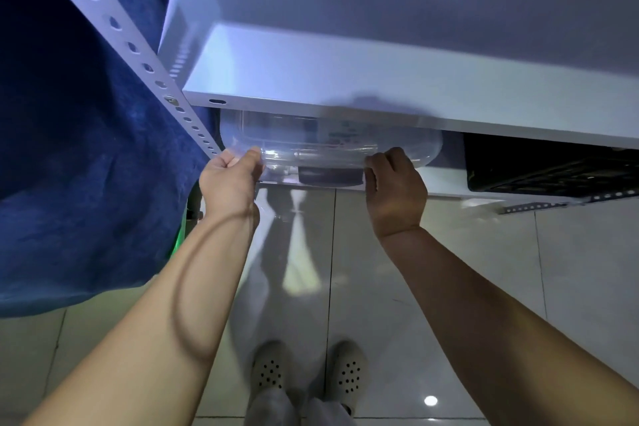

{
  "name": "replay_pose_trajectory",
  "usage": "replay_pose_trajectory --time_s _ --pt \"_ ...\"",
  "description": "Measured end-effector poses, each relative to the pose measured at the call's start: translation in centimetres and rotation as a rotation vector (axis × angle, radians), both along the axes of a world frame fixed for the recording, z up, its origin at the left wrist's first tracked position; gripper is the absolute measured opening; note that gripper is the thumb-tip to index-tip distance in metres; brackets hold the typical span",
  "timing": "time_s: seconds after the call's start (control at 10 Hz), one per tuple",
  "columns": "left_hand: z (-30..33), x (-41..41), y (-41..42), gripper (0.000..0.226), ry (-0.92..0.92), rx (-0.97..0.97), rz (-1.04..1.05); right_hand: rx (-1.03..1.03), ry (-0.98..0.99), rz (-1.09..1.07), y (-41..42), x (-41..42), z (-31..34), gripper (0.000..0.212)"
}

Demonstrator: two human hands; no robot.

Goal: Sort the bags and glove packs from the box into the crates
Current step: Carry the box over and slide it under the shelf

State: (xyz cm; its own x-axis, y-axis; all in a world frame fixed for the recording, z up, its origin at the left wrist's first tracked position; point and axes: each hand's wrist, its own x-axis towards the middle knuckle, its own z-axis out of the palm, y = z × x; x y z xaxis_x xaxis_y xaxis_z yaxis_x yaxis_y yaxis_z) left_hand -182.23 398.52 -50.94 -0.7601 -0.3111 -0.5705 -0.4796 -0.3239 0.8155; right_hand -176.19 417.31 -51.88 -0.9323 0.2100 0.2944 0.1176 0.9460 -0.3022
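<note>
At the bottom centre of the frame I am standing in pale perforated clogs (307, 375) on the glossy tiled floor (449, 287). Above them my forearms are reaching up toward the middle of the frame. My left hand (231, 172) is gripping the left part of the front rim of the clear plastic box (328, 145), fingers curled over the lip; my right hand (397, 183) is gripping the right part of that rim the same way. The box is sitting on the low shelf (446, 193), mostly tucked under the white shelf board (380, 79) that is filling the upper half. Some printed packaging is showing faintly through the box wall, too blurred to name.

I judge the sorting is barely starting: the box is not yet out, and nothing is sorted that I can see. A black crate (553, 166) is sitting at mid right on the same shelf. The overhanging board and the perforated upright (138, 55) at upper left, with blue cloth (69, 149) beside it, are crowding the box.
</note>
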Motion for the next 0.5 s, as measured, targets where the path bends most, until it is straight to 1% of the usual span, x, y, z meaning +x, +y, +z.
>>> replay_pose_trajectory --time_s 0.1,0.2,0.3,0.4,0.5 --pt "-0.1 -0.1 0.4 0.042 0.020 -0.027 0.015 0.011 -0.009 0.024 0.2 -0.2 -0.1 0.017" --pt "0.1 -0.4 0.7 0.043 0.024 -0.049 0.024 0.021 -0.013 0.027 0.2 -0.2 0.1 0.018" --pt "0.7 -0.4 0.8 0.039 -0.015 -0.053 0.025 0.058 0.010 0.037 0.4 0.0 0.5 0.020" --pt "1.5 0.2 0.3 0.031 -0.098 -0.117 -0.028 0.140 -0.030 0.058 0.7 1.3 1.7 0.026" --pt "4.1 2.2 0.7 0.011 -0.081 -0.266 -0.152 0.202 -0.156 0.106 1.6 2.6 4.7 0.030"
